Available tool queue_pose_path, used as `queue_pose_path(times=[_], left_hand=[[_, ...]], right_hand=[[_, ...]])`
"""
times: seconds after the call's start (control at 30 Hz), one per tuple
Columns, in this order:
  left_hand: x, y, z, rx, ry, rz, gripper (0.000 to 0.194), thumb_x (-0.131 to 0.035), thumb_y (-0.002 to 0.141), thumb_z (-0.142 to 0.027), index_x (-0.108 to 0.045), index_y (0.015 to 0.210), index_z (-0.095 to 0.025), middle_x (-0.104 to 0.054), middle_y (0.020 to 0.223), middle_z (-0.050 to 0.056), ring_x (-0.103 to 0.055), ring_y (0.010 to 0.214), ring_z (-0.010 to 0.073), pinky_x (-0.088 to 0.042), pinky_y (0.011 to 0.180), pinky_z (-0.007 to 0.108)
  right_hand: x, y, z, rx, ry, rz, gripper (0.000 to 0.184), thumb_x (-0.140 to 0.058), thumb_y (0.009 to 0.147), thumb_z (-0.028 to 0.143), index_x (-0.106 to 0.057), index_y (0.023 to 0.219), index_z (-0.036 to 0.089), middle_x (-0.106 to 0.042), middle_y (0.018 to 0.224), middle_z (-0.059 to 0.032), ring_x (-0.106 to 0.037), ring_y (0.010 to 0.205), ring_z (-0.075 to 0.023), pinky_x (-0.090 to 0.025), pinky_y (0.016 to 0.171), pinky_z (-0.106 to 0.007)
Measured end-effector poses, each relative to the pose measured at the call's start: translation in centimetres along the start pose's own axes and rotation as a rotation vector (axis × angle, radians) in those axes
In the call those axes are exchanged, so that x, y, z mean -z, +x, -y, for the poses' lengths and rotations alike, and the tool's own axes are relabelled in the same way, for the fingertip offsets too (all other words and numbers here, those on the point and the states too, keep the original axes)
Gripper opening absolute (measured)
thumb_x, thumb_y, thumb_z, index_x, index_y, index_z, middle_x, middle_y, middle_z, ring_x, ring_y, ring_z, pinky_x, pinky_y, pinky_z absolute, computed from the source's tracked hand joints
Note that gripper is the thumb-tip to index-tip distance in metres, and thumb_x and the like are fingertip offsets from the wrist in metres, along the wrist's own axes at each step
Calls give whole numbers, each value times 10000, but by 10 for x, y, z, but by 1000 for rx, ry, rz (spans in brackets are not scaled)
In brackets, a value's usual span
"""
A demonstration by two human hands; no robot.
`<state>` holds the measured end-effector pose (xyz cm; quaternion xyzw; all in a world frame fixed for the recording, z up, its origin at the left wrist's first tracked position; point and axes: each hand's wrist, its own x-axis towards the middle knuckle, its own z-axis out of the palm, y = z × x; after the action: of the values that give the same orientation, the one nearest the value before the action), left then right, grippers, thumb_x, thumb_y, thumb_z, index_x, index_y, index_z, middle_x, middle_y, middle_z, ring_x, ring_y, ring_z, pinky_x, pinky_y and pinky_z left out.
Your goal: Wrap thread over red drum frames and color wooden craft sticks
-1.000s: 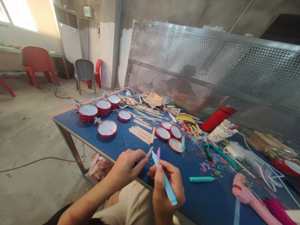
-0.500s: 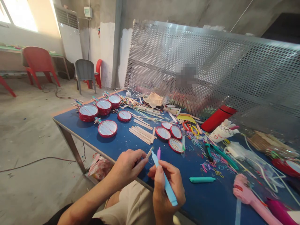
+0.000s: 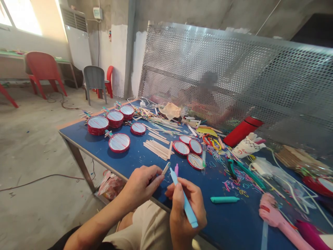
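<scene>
My left hand (image 3: 144,184) pinches a wooden craft stick (image 3: 165,169) between thumb and fingers; its far end looks bluish. My right hand (image 3: 187,205) grips a light blue marker (image 3: 187,206), its tip just beside that end with a small gap. A purple marker (image 3: 176,169) pokes up behind the right fingers; whether they hold it too I cannot tell. Beyond the hands, several plain craft sticks (image 3: 157,149) lie in a row on the blue table (image 3: 135,163). A teal marker (image 3: 224,200) rests to the right.
Round red-rimmed pieces (image 3: 119,142) with stick handles stand at the left, some stacked. More red-rimmed discs (image 3: 181,148) lie mid-table. Rubber bands (image 3: 231,184), a red bottle (image 3: 243,131), a paper cup (image 3: 247,146) and a pink glue gun (image 3: 279,217) crowd the right. A perforated metal panel (image 3: 182,62) stands behind.
The light blue marker's tip has shifted slightly right and down, off the end of the craft stick. My left hand has barely moved.
</scene>
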<state>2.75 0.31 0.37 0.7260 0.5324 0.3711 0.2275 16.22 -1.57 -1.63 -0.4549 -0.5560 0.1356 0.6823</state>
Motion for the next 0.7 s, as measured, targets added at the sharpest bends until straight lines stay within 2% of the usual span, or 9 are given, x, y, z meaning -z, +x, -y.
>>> queue_pose_path(times=[0.17, 0.4, 0.7], left_hand=[[0, 0, 0, -7, -18, 3, 233, -493, 962, -260, -656, 823, -167, -639, 670, -7, -578, 644, 146, -392, 631, 239], [1, 0, -1, -15, -13, -11, 231, -500, 957, -252, -642, 793, -172, -625, 656, -13, -565, 640, 142, -391, 632, 237], [1, 0, -1, -20, 12, -11, 218, -505, 954, -235, -648, 798, -182, -651, 667, -12, -573, 637, 139, -391, 618, 235]], right_hand=[[-1, 0, 2, -10, 32, -37, 116, -623, 935, 279, -673, 958, 177, -671, 661, 33, -627, 493, -85, -524, 506, -174], [0, 1, 0, 8, 24, 22, 126, -618, 937, 290, -675, 972, 184, -677, 660, 37, -642, 498, -91, -542, 512, -176], [0, 2, 1, 13, 16, 8, 138, -609, 940, 290, -668, 959, 166, -672, 639, 30, -632, 478, -100, -534, 489, -189]])
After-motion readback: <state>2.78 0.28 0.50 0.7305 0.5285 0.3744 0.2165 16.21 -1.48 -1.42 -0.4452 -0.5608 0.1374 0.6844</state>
